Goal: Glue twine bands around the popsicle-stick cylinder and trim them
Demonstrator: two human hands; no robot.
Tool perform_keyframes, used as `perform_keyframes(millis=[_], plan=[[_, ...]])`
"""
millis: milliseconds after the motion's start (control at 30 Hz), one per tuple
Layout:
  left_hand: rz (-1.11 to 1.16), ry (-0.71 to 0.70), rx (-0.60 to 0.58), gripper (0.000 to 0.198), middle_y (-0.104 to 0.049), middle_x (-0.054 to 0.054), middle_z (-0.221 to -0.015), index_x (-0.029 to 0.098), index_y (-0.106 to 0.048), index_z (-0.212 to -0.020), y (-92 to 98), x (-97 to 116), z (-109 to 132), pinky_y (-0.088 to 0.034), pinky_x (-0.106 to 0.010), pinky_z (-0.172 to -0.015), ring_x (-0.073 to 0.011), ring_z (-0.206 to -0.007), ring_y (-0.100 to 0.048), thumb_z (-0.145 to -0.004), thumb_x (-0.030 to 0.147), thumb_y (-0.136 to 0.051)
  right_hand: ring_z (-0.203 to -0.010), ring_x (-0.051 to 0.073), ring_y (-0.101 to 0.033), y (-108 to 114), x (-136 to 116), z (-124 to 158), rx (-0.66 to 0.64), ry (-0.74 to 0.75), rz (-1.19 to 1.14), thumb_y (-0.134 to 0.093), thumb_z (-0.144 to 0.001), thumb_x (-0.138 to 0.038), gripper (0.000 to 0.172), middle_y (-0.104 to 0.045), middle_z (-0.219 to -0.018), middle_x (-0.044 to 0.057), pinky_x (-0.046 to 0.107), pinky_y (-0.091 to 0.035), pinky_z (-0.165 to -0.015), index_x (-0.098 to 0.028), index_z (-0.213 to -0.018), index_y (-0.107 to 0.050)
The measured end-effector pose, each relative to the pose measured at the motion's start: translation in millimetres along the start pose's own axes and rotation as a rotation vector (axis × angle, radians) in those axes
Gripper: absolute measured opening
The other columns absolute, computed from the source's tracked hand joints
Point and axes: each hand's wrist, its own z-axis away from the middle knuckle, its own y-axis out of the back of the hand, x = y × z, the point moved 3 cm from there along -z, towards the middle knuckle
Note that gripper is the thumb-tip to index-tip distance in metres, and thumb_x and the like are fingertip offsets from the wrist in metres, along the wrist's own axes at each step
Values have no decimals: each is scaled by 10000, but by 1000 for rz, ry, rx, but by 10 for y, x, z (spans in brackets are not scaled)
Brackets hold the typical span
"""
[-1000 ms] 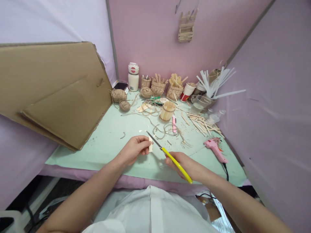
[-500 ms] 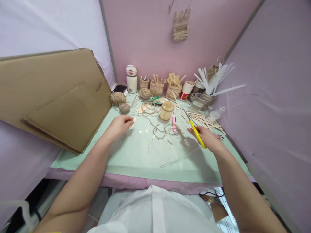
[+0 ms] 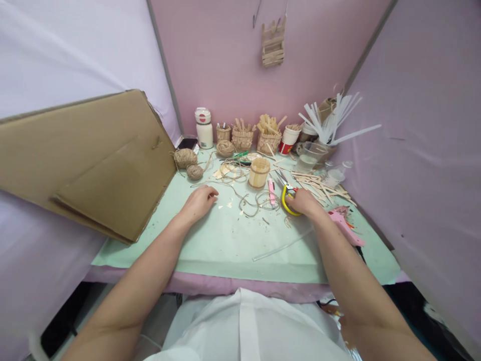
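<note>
My right hand holds a pair of scissors with yellow handles, low over the table; the blades point away from me. A pink utility knife lies just to the left of them. My left hand is above the tabletop with its fingers curled together; whatever is in them is hidden. Near its fingertips are small pale wood scraps. A small wooden cup, banded with twine, stands beyond both hands. Loose twine winds across the table in front of it.
Balls of twine sit at the left back, near a leaning cardboard sheet. Thin wooden sticks lie scattered on the right. A pink glue gun rests beside my right forearm. A clear glue stick lies near the front.
My right hand has moved left and lowered the scissors toward the table. My left hand has shifted slightly right and down; the pale wood piece it held no longer shows.
</note>
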Motion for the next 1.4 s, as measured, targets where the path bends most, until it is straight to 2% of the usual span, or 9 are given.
perform_keyframes(millis=[167,467,567,633,700,800,900,1100,1400], plan=[[102,-66,-147,177,-625,-82,-905,176,-684,-848,-81,63,50,-439,-320,-780,-207,-820,-578,-762,260,-554,-1069,322,-601,6,-69,71,-1,0,97,-505,-860,-321,406,-652,-1066,278,330,-454,-798,-20,-1073,-673],[94,-88,-193,153,-602,-72,-843,182,-650,-767,-115,83,76,-436,-328,-771,-212,-824,-549,-738,190,-500,-996,335,-639,98,-78,124,-57,-22,188,-531,-855,-511,516,-673,-1006,250,353,-467,-738,-59,-1049,-686],[100,-87,-177,165,-610,-70,-878,187,-648,-828,-128,63,82,-434,-324,-766,-211,-830,-551,-734,190,-512,-995,332,-626,266,-134,239,48,-31,205,-561,-843,-520,511,-659,-1028,238,350,-457,-733,-74,-1072,-659],[103,-98,-169,167,-609,-70,-883,188,-648,-834,-134,61,87,-432,-321,-767,-212,-837,-552,-736,184,-513,-979,316,-617,368,-282,351,180,71,193,-565,-864,-460,429,-649,-1030,221,345,-439,-746,-86,-1057,-647],[99,-121,-181,160,-600,-71,-866,186,-647,-799,-137,72,94,-430,-321,-772,-214,-843,-551,-739,173,-500,-965,274,-606,391,-524,462,243,282,112,-553,-890,-368,295,-647,-1024,170,325,-416,-771,-128,-1031,-649],[90,-143,-201,157,-589,-74,-847,183,-639,-759,-126,92,106,-428,-321,-769,-215,-840,-549,-736,160,-485,-952,203,-589,264,-959,571,140,655,-124,-561,-880,-239,166,-646,-1026,85,273,-394,-793,-189,-997,-667],[96,-163,-210,165,-586,-69,-842,186,-626,-757,-111,96,123,-422,-315,-752,-207,-815,-548,-744,156,-464,-936,173,-576,56,-1309,556,39,853,-209,-555,-862,-153,178,-639,-998,67,250,-382,-808,-184,-978,-687],[132,-171,-195,162,-592,-63,-882,182,-620,-852,-122,29,146,-415,-304,-749,-205,-827,-550,-745,174,-498,-909,180,-556,-220,-1597,380,-15,970,-106,-549,-849,-125,180,-623,-918,78,253,-370,-781,-155,-934,-705],[45,-201,-228,183,-578,-62,-864,178,-617,-796,-123,40,163,-427,-295,-737,-191,-807,-542,-742,136,-447,-812,167,-556,-234,-1667,351,-63,993,-96,-550,-792,-73,162,-634,-847,78,245,-376,-751,-139,-811,-697]])
